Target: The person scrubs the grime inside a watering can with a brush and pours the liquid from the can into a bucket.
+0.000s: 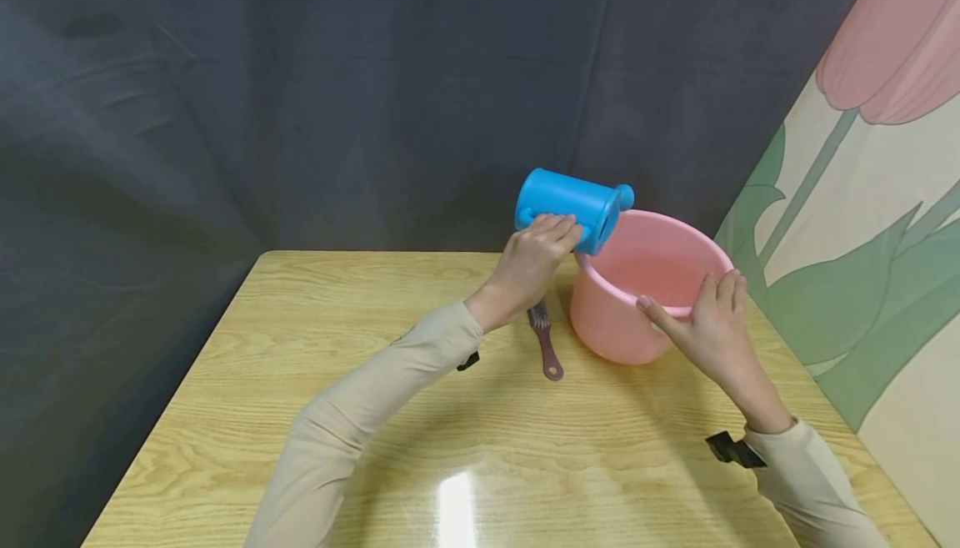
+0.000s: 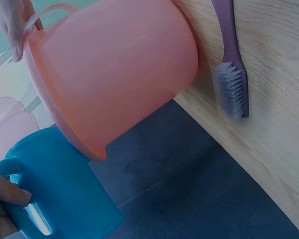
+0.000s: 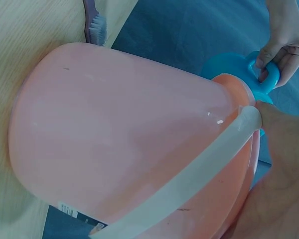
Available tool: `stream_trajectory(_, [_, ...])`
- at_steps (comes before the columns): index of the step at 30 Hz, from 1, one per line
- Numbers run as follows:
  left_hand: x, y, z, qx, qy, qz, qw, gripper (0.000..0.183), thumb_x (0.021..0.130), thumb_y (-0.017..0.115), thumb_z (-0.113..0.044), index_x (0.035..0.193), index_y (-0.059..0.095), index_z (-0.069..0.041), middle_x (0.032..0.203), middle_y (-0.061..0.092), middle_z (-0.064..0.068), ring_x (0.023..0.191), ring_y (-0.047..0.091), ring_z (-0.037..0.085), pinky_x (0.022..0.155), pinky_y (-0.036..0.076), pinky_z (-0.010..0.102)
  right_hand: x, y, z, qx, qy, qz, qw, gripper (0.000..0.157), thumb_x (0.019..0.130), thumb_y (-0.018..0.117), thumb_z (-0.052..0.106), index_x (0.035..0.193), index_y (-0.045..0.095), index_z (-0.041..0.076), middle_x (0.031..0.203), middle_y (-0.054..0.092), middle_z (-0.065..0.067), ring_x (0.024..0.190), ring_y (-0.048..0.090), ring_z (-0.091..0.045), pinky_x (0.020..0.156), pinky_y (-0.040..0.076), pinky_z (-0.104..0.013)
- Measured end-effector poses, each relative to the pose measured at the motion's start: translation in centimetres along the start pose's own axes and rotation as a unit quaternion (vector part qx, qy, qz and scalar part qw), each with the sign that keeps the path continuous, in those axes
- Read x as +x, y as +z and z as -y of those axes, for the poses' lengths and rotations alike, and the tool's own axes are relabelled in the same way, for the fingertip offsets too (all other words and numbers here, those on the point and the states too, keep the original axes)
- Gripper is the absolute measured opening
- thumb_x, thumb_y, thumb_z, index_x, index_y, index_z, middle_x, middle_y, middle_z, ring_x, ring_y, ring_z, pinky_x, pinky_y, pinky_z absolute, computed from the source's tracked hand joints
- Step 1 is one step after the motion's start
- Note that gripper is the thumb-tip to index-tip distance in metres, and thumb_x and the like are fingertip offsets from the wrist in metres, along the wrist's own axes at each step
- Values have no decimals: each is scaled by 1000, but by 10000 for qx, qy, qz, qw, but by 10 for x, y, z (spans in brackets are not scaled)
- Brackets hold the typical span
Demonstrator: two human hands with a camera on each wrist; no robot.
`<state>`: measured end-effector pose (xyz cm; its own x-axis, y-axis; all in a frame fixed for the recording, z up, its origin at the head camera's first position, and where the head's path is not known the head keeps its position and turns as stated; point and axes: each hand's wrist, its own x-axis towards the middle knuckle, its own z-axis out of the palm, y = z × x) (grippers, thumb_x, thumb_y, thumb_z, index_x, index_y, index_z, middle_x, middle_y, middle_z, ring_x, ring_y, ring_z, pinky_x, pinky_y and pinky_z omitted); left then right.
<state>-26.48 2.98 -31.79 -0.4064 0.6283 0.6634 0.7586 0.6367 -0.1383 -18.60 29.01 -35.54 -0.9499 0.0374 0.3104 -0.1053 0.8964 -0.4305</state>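
Observation:
A blue watering can [image 1: 566, 198] is tipped far over on its side above the far left rim of a pink bucket [image 1: 615, 327]. My left hand [image 1: 531, 263] grips its loop handle, the fingers curled round it in the left wrist view. The can's mouth and round spout end face right, toward the bucket. Standing on the table, the bucket has a pale carrying handle [image 3: 184, 184] hanging down its near side. My right hand [image 1: 716, 335] holds the near right rim, thumb and fingers spread along it; part of this hand is out of the right wrist view.
A purple-handled brush [image 1: 550, 352] with pale bristles lies on the wooden table [image 1: 390, 414], left of the bucket. A dark curtain [image 1: 390, 98] hangs behind the table's back edge. On the right stands a wall [image 1: 885, 281] painted with tulips.

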Motion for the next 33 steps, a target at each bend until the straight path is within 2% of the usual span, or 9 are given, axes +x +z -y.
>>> stream_trajectory(12, [1,1,-1,137,204,-126,9996,31,92,62,8,120,67,-4,128,65,10,122,59,23,112,35,34,0,-1,-2,22,-15,-88,10000,114,91,62,57,143,4,-26,149,-11,-46,138,-9,-63,104,14,-77])
stream_trajectory(19, [2,2,-2,300,383,-128,9987,28,92,63,5,118,67,-4,127,65,11,119,60,23,112,36,31,-2,0,0,166,243,25,9996,117,91,62,58,145,-3,-23,148,-22,-43,137,-17,-60,102,12,-78])
stream_trajectory(24, [3,2,-2,373,470,-207,9980,25,94,61,4,116,68,-3,125,66,11,117,60,23,111,37,30,-2,0,1,197,248,29,9995,117,91,61,58,143,-1,-25,147,-21,-45,136,-16,-62,103,11,-77])
stream_trajectory(29, [3,1,-3,433,515,-232,9975,23,94,63,1,116,68,-4,125,66,11,118,60,23,111,37,31,-3,1,-1,252,330,4,9991,119,91,62,58,145,-6,-23,146,-22,-46,134,-11,-64,101,16,-78])
stream_trajectory(33, [3,2,-3,524,554,-284,9967,22,94,64,0,116,68,-4,124,67,11,117,61,23,110,38,31,-3,-1,0,143,320,3,9994,120,90,62,59,143,-6,-24,145,-19,-48,133,-1,-69,99,21,-78])
